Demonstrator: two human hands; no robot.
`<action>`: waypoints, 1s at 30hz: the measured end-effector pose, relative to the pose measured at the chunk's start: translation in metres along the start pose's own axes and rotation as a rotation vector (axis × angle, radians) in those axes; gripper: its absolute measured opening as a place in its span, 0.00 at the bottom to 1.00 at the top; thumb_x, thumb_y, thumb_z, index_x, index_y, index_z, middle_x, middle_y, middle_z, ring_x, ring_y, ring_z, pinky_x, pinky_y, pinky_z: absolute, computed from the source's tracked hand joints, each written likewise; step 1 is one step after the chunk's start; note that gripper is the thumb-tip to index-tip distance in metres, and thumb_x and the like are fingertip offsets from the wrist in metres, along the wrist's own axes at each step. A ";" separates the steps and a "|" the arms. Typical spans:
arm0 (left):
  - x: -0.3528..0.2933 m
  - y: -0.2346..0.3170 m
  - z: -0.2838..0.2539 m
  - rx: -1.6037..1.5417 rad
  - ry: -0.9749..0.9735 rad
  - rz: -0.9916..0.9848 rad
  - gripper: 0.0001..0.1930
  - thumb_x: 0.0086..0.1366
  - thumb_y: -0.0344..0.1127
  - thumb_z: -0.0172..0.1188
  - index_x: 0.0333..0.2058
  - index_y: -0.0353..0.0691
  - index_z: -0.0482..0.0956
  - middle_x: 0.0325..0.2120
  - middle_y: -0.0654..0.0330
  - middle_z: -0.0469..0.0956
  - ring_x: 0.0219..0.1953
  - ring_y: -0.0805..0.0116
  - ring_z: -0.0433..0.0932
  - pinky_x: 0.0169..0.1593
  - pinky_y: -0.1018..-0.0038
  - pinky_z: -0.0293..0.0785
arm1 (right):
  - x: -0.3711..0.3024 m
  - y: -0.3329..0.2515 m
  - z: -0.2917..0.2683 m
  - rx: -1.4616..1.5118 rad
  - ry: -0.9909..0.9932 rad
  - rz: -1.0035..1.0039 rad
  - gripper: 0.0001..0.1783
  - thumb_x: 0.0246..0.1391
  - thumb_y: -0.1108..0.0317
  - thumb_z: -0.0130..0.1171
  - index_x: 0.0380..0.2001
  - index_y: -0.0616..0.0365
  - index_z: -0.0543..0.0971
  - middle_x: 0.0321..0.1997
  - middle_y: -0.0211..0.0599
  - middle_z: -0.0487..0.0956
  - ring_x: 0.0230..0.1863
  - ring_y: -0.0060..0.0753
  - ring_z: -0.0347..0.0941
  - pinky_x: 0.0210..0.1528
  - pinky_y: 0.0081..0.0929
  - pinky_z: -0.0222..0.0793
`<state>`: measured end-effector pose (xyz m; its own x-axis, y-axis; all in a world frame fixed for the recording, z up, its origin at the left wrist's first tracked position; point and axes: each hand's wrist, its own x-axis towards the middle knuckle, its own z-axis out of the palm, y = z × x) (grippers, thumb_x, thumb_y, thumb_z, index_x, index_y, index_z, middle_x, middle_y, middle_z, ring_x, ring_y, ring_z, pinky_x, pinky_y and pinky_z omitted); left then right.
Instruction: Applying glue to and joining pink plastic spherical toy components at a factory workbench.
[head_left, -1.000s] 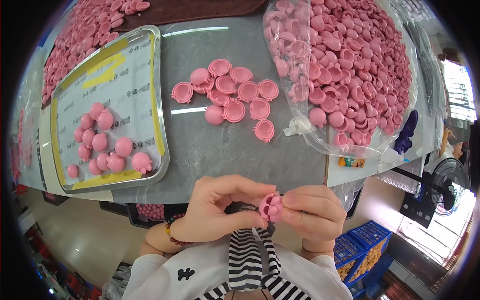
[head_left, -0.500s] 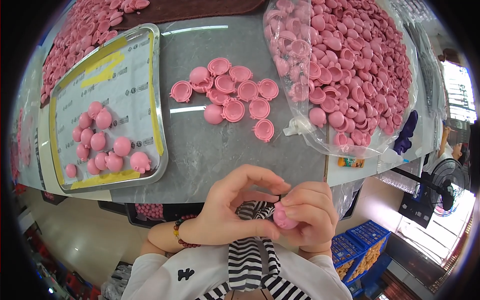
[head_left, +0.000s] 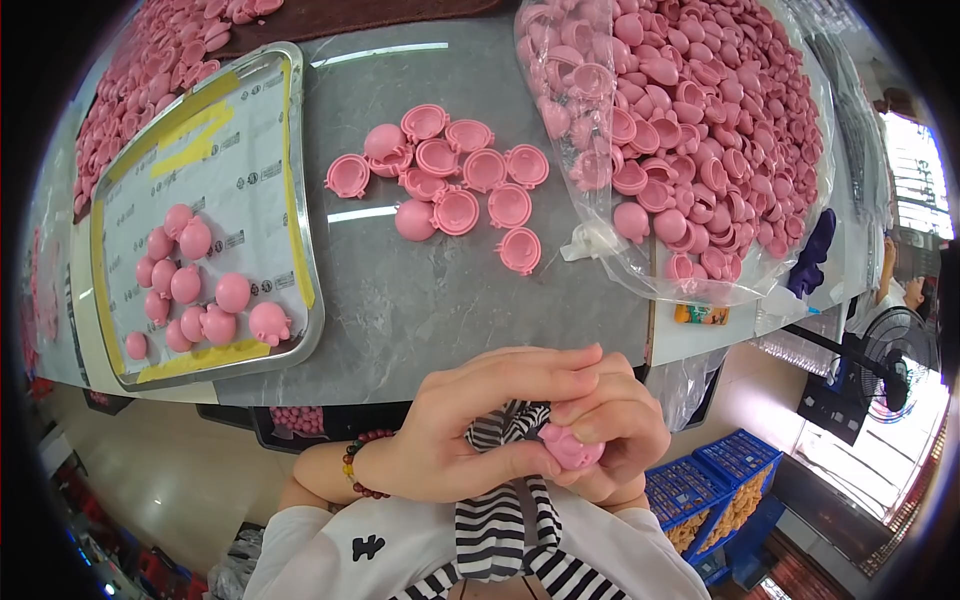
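Low in front of my chest, a pink round plastic shell (head_left: 571, 448) with small raised bumps is held between my two hands. My right hand (head_left: 615, 425) is closed around it, thumb pressing on top and fingers bent. The thumb of my left hand (head_left: 490, 425) presses the shell's left side, while its long fingers reach across against the right hand's fingers. The far side of the shell is hidden by my fingers. Beyond my hands, several loose pink half shells (head_left: 457, 212) lie on the grey tabletop (head_left: 440, 320), most with the hollow side up.
At the left stands a metal tray (head_left: 310, 250) lined with printed paper and yellow tape, holding several pink balls (head_left: 186, 284). A clear plastic bag (head_left: 620, 275) heaped with pink shells (head_left: 700, 130) fills the right. Blue crates (head_left: 735, 455) and a fan (head_left: 890, 365) stand beyond the table.
My left fingers have moved right and now lie against my right hand. The pink shell has turned and sits slightly lower. The whole scene has shifted slightly left.
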<state>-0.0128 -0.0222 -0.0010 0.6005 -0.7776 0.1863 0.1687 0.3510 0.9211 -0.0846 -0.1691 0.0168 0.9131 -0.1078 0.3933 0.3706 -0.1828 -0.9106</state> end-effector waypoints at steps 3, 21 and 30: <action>0.000 0.001 -0.001 0.013 0.016 0.001 0.28 0.49 0.39 0.65 0.47 0.32 0.68 0.48 0.41 0.66 0.52 0.54 0.66 0.53 0.66 0.62 | -0.001 0.002 0.001 0.040 0.009 0.009 0.16 0.37 0.65 0.67 0.30 0.58 0.73 0.32 0.38 0.76 0.34 0.33 0.73 0.36 0.27 0.65; 0.006 0.007 -0.005 0.461 0.161 0.301 0.27 0.36 0.46 0.70 0.33 0.34 0.76 0.29 0.56 0.76 0.33 0.61 0.76 0.36 0.72 0.73 | -0.009 0.019 0.018 0.196 0.179 0.001 0.16 0.45 0.57 0.59 0.34 0.56 0.77 0.32 0.35 0.67 0.32 0.31 0.63 0.33 0.24 0.59; 0.002 0.009 -0.006 0.488 0.122 0.237 0.27 0.36 0.48 0.70 0.32 0.35 0.75 0.28 0.57 0.75 0.29 0.65 0.75 0.31 0.76 0.71 | -0.008 0.019 0.011 0.249 0.085 0.030 0.18 0.45 0.54 0.58 0.33 0.57 0.77 0.32 0.34 0.67 0.31 0.30 0.62 0.33 0.25 0.58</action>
<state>-0.0053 -0.0176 0.0053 0.6690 -0.6305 0.3935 -0.3460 0.2044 0.9157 -0.0827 -0.1611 -0.0052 0.9106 -0.1931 0.3654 0.3837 0.0668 -0.9210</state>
